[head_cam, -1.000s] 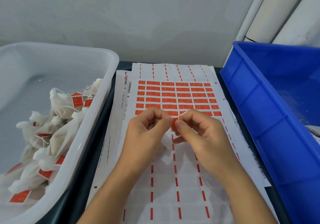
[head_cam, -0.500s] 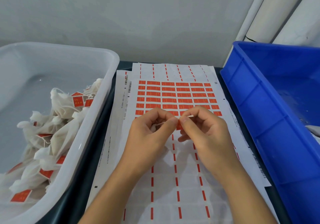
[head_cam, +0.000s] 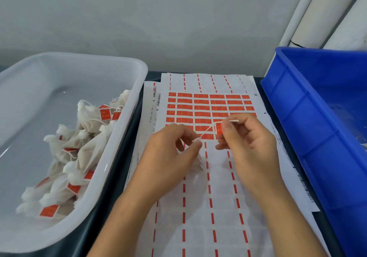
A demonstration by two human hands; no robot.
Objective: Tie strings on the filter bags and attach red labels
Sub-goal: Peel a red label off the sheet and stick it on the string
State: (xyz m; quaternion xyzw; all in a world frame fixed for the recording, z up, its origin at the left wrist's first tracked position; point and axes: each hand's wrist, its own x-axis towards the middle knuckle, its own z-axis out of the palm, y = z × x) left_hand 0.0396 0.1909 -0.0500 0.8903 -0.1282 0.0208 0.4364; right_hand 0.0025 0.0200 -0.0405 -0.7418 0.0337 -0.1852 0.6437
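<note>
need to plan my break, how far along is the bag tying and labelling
Done: a pile of tied white filter bags with red labels lies in the translucent white tub. In hand: the left hand holds a bag's white string, while the right hand pinches a small red label onto it. Left: several rows of red stickers on the white label sheet; the blue plastic crate's contents are mostly out of view.
</note>
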